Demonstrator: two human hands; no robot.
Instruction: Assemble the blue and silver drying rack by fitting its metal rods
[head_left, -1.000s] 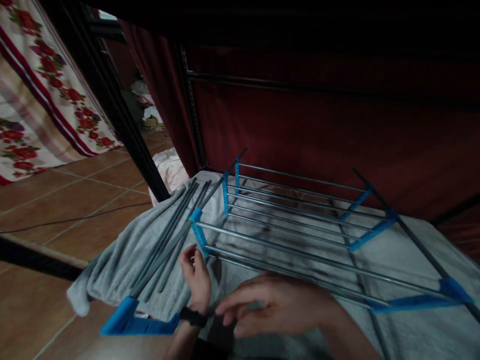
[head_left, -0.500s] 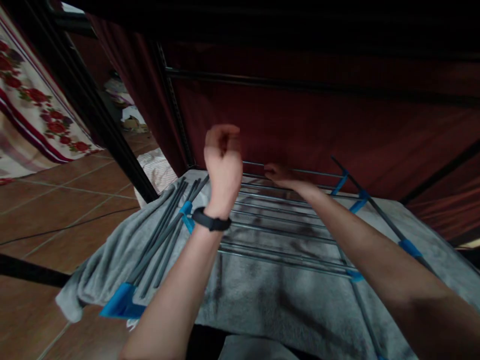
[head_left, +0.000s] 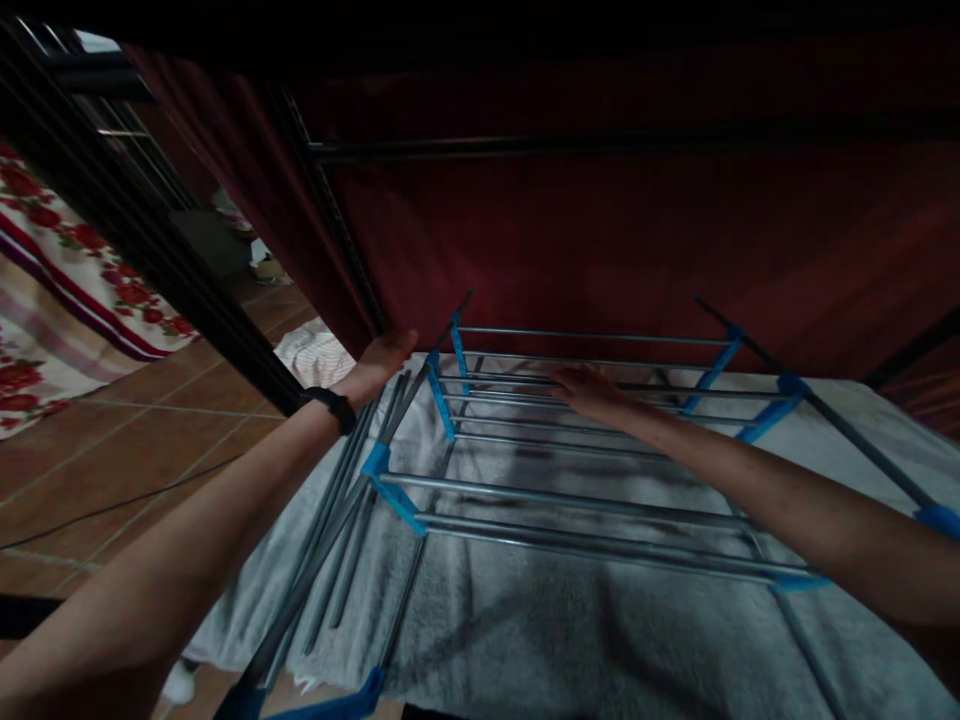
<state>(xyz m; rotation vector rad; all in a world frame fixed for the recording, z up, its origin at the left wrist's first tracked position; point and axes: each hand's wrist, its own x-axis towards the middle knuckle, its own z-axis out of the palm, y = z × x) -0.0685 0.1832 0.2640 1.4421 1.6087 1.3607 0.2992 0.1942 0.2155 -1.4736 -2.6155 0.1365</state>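
Observation:
A metal drying rack [head_left: 525, 497] with grey tubes and blue plastic joints [head_left: 377, 460] lies across the grey blanket. My left hand [head_left: 384, 358], with a black band on its wrist, is at the rack's far left, beside the sloping side tube. Its fingers are stretched out and hold nothing. Farther right, my right hand [head_left: 589, 392] is closed around the bars at the middle of the rack; its fingertips are partly hidden. Several loose grey tubes [head_left: 349, 560] lie together on the blanket under my left forearm.
A dark red curtain [head_left: 600, 240] hangs behind the blanket-covered bed [head_left: 525, 630]. Black frame posts [head_left: 187, 260] and a crossbar [head_left: 525, 147] surround it. On the left are a tiled floor [head_left: 150, 450], a thin cable [head_left: 112, 507] and a flowered cloth [head_left: 97, 260].
My left hand has moved left and down, from above the rack to its left side, and its fingers have straightened. My right hand remains at the bars. The rack's bars now stand farther apart.

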